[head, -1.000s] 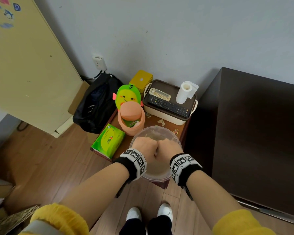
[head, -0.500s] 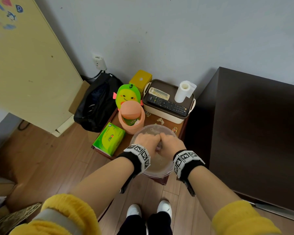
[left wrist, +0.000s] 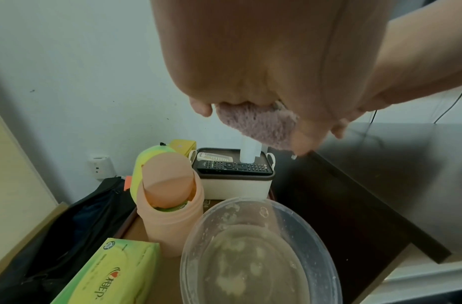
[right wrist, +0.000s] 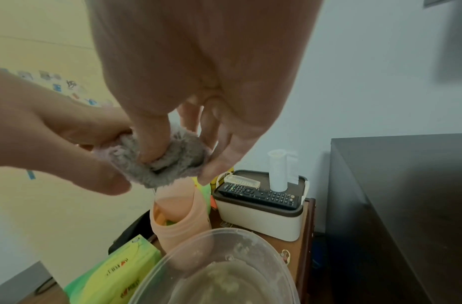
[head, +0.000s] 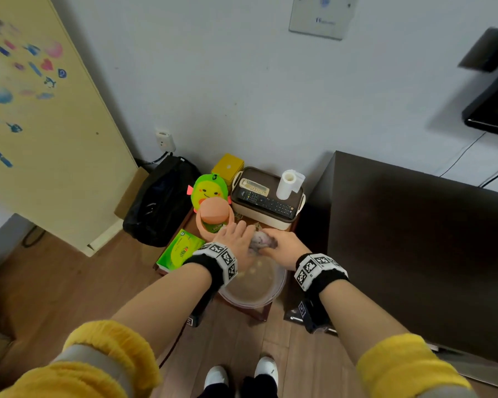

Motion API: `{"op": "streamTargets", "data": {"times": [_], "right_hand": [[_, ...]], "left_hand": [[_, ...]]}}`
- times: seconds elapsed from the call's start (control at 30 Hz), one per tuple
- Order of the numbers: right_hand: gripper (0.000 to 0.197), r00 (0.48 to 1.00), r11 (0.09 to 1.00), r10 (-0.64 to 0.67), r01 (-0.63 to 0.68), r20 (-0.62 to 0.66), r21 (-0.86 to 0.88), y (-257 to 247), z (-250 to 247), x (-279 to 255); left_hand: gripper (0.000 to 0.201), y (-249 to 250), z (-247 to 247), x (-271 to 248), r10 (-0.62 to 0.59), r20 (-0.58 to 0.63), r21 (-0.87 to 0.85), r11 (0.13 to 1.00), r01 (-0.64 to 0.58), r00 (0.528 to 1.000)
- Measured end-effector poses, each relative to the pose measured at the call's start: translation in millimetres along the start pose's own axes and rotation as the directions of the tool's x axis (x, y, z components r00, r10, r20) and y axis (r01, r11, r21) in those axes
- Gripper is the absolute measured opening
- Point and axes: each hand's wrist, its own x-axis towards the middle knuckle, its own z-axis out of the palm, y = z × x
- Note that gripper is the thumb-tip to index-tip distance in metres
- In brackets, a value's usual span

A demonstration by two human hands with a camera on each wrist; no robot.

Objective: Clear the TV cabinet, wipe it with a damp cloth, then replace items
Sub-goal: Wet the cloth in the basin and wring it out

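Both hands hold a bunched, wet pink-grey cloth (head: pixel 260 241) (left wrist: pixel 258 125) (right wrist: pixel 170 158) in the air above a clear plastic basin (head: pixel 273 294) (left wrist: pixel 326 236) (right wrist: pixel 284 257) of cloudy water. My left hand (head: pixel 236 239) (left wrist: pixel 250 107) grips one end. My right hand (head: pixel 282 244) (right wrist: pixel 177 156) pinches the other end with curled fingers. The dark TV cabinet (head: pixel 414 239) (left wrist: pixel 406 164) (right wrist: pixel 406 195) stands to the right, its top bare.
A small wooden side table (head: pixel 259 314) carries the basin, an orange swing-lid bin (head: pixel 214 218), a green tissue pack (head: pixel 180 251) and a cream box (head: pixel 266 196) bearing remotes and a paper roll (head: pixel 286 183). A black bag (head: pixel 161 202) sits left. A TV (head: pixel 492 110) hangs upper right.
Both hands have lifted out of the basin with the cloth, which now shows between them above the water. The head view has tilted upward.
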Motion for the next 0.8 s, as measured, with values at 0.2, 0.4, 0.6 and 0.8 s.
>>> {"op": "streamTargets", "data": {"times": [0.2,0.4,0.6,0.8], "right_hand": [[0.035,0.998,0.995,0.023,-0.018,-0.058,0.096,-27.5,-13.1,-30.1],[0.032,0.994,0.980,0.015,0.006,-0.105,0.197,-49.4,-18.3,-45.8],[0.043,0.991,0.992,0.014,0.003,-0.136,0.124,-60.2,-29.3,-39.3],[0.052,0.993,0.999,0.013,-0.008,-0.117,0.049,-67.4,-39.3,-35.7]], "left_hand": [[0.057,6.0,-40.3,-17.3,-0.001,0.030,-0.132,0.991,0.005,1.000],[0.030,6.8,-83.5,-30.0,-0.005,-0.024,0.048,0.999,0.006,1.000],[0.011,3.2,-104.7,-18.7,-0.070,0.112,-0.022,0.997,0.073,0.991],[0.016,0.9,-124.2,-33.3,0.058,0.018,-0.030,0.998,-0.057,0.998]]}}
